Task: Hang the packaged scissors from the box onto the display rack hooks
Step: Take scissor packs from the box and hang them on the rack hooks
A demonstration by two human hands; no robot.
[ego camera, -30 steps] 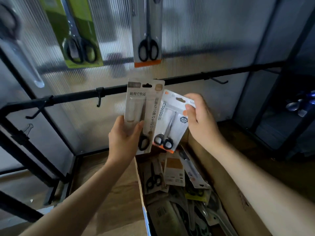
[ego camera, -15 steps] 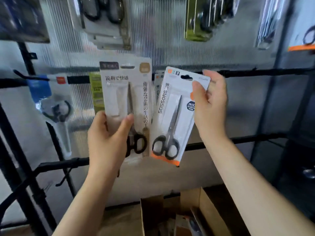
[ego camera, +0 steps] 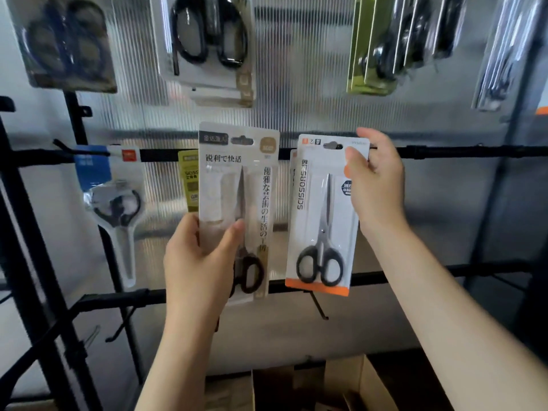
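My left hand [ego camera: 198, 259] grips the lower part of a beige scissors pack with Japanese print [ego camera: 255, 185], held upright in front of the middle rail [ego camera: 444, 151]. My right hand [ego camera: 375, 185] pinches the top right corner of a white scissors pack with an orange base [ego camera: 320, 215]. That pack's hang hole sits level with the middle rail. The cardboard box [ego camera: 367, 384] shows at the bottom edge, its contents mostly out of view.
Several scissors packs hang on the top row [ego camera: 207, 48]. A blue-topped pack [ego camera: 111, 203] and a yellow-green pack [ego camera: 188, 179] hang on the middle rail at left. Bare hooks [ego camera: 318, 307] stick out from the lower rail. A ribbed translucent panel backs the black rack.
Both hands have lifted their packs from over the box up to the middle rail. The view has tilted upward, so the box has dropped to the bottom edge.
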